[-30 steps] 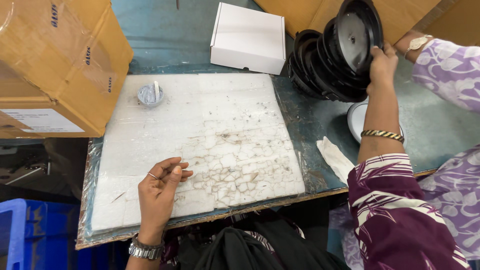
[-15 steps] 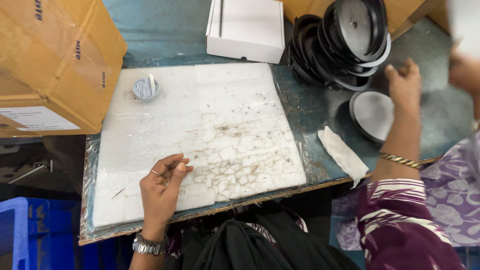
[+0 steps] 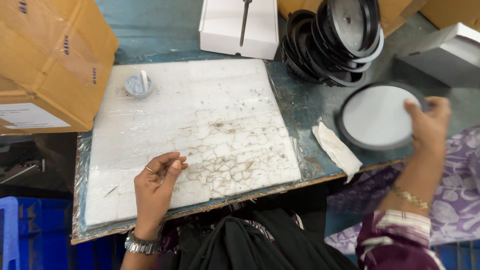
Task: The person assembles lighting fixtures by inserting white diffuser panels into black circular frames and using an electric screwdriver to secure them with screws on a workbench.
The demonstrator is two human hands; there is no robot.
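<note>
**Disc lifted off the table**

Since half a second ago, the right hand point(image 3: 425, 125) has picked up the round white disc with a black rim point(image 3: 377, 116) and holds it by its right edge, fingers curled, above the teal table point(image 3: 165, 35). Blur hides the grip; a loose hold could drop it. The left hand point(image 3: 157, 182), fingers pinched together, rests on the cracked white foam board point(image 3: 200, 120). A tan cardboard box with a white rectangular label point(image 3: 47, 65) sits far left; a white carton point(image 3: 240, 25) lies far centre.
</note>
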